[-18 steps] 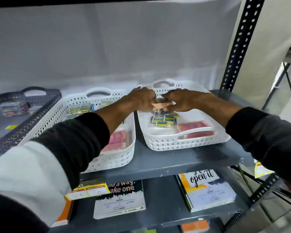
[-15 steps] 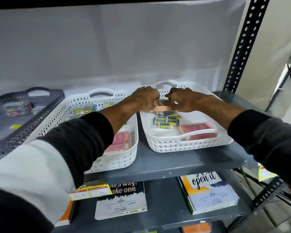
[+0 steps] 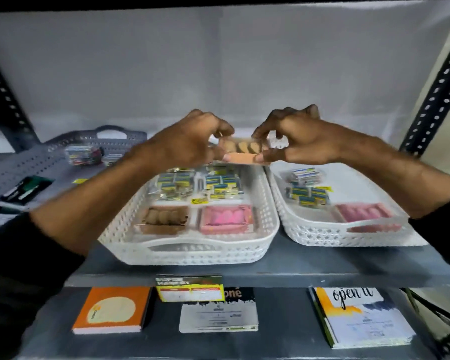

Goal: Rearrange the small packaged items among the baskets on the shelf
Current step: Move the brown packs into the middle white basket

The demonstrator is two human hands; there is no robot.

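Observation:
My left hand point(image 3: 192, 141) and my right hand point(image 3: 296, 137) pinch the two ends of a small orange box point(image 3: 242, 153) with pale oval pieces behind a clear lid. They hold it in the air above the back of the middle white basket point(image 3: 192, 252). That basket holds several blue-yellow packets point(image 3: 200, 184), a brown box point(image 3: 165, 219) and a pink box point(image 3: 226, 218). The right white basket point(image 3: 322, 233) holds blue-yellow packets point(image 3: 307, 194) and a pink box point(image 3: 364, 211).
A grey basket point(image 3: 99, 135) with small packets stands at the left on the same grey shelf point(image 3: 283, 266). Black perforated uprights point(image 3: 437, 92) frame the shelf. Below lie an orange notebook point(image 3: 112, 310), a price label point(image 3: 190, 288) and more notebooks point(image 3: 361, 318).
Both hands have lifted the small orange box out of the right basket and carried it left, over the back of the middle basket. The view has swung left and closer.

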